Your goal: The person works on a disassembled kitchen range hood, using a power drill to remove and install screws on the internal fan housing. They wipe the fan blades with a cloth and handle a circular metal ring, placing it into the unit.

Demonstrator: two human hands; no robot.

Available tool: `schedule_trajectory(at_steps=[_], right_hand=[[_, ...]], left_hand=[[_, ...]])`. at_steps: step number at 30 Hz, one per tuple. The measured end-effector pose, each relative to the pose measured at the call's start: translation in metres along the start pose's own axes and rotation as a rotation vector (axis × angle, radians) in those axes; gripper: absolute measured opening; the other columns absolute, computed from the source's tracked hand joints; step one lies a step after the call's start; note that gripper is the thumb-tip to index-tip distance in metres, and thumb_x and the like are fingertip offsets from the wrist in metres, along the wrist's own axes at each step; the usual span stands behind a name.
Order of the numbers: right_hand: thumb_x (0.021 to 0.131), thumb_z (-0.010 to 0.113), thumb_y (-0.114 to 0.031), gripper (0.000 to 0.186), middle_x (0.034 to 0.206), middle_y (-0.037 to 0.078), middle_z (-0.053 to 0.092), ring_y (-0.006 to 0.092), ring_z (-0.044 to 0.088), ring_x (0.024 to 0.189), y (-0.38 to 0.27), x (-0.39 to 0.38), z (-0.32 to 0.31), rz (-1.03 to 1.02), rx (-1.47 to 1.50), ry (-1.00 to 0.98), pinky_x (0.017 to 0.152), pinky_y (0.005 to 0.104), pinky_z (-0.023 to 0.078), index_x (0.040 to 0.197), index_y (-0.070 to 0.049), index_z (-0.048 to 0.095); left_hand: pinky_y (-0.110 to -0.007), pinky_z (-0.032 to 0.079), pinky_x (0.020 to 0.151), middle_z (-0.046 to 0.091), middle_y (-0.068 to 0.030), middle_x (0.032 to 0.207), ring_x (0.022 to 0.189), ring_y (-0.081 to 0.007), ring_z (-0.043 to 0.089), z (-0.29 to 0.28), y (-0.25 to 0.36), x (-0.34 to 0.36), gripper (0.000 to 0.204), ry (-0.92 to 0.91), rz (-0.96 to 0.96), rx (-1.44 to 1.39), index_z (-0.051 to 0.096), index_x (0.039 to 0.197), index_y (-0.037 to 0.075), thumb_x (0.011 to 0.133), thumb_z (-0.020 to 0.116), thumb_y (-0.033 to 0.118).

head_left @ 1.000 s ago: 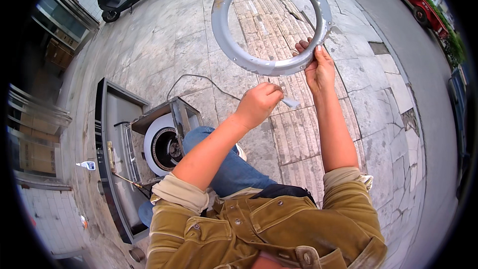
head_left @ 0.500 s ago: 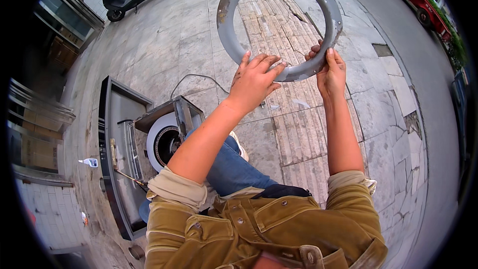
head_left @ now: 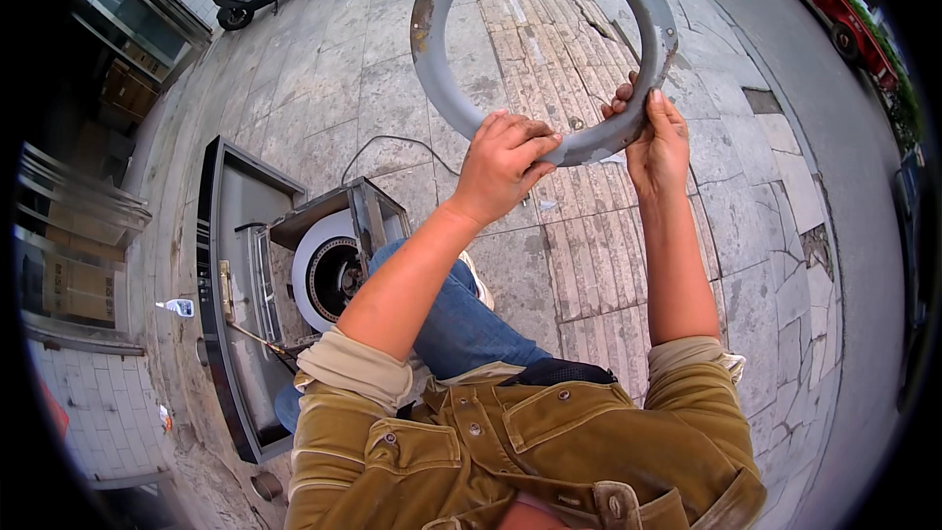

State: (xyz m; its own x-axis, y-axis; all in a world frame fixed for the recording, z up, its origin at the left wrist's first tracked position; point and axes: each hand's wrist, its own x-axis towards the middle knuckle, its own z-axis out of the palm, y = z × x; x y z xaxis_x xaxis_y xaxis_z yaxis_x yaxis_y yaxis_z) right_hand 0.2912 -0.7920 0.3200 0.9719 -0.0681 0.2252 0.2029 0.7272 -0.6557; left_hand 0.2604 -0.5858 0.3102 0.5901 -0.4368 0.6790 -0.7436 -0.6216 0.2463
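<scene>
Currently, the gray metal ring (head_left: 428, 39) is held up, wholly separate from the open-mouthed blower (head_left: 316, 280); patchy discoloration remains on its surface. The right hand (head_left: 659, 142) is clamped on its rim; the left hand (head_left: 505, 162) bends against the lower edge, its grip unclear.

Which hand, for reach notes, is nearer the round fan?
Left. The left hand, low on the grey ring, is up and right of the fan; the right hand, holding the ring's right side, is farther right.
</scene>
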Motion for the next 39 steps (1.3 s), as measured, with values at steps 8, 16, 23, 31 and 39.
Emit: schedule_trajectory(at_steps=[8,16,23,31,39], right_hand=[[0.096,0.048,-0.019,0.029,0.090,0.015,0.062,0.0196,0.063,0.074,0.013,-0.011,0.022,-0.018,-0.007,0.003,0.073,0.0351,0.054,0.109,0.006,0.054],[0.096,0.047,-0.019,0.029,0.090,0.014,0.062,0.0188,0.062,0.075,0.022,-0.017,0.031,-0.016,-0.001,-0.010,0.073,0.0345,0.054,0.109,0.006,0.054],[0.096,0.047,-0.018,0.027,0.087,0.013,0.063,0.0180,0.062,0.072,0.027,-0.003,0.013,-0.053,-0.081,0.058,0.070,0.0325,0.053,0.106,0.005,0.056],[0.096,0.048,-0.017,0.026,0.087,0.012,0.063,0.0160,0.060,0.069,0.001,0.019,-0.022,-0.207,-0.212,0.103,0.067,0.0299,0.052,0.106,0.005,0.057],[0.096,0.047,-0.019,0.030,0.089,0.013,0.062,0.0162,0.059,0.073,0.004,-0.007,0.009,-0.014,-0.118,-0.029,0.073,0.0333,0.052,0.110,0.007,0.054]], left_hand=[[-0.041,0.039,0.085,0.061,-0.0055,0.088,0.086,-0.0254,0.058,0.009,0.027,0.011,0.040,0.037,-0.204,0.084,0.059,0.096,0.010,0.068,0.075,0.033],[-0.036,0.038,0.071,0.062,-0.0026,0.077,0.072,-0.0232,0.058,0.007,0.019,0.005,0.031,0.038,-0.244,0.117,0.061,0.091,0.010,0.072,0.072,0.032],[-0.035,0.040,0.065,0.061,-0.0023,0.075,0.070,-0.0223,0.058,0.004,0.009,0.009,0.018,0.210,-0.324,-0.033,0.062,0.086,0.011,0.076,0.071,0.024],[-0.039,0.043,0.080,0.060,-0.0062,0.097,0.092,-0.0246,0.057,-0.008,0.023,-0.006,0.029,-0.396,-0.190,0.039,0.062,0.097,0.011,0.072,0.073,0.023],[-0.047,0.039,0.096,0.063,-0.0049,0.087,0.088,-0.0237,0.060,0.003,0.010,0.002,0.037,-0.175,-0.229,0.087,0.064,0.096,0.010,0.072,0.070,0.039]])
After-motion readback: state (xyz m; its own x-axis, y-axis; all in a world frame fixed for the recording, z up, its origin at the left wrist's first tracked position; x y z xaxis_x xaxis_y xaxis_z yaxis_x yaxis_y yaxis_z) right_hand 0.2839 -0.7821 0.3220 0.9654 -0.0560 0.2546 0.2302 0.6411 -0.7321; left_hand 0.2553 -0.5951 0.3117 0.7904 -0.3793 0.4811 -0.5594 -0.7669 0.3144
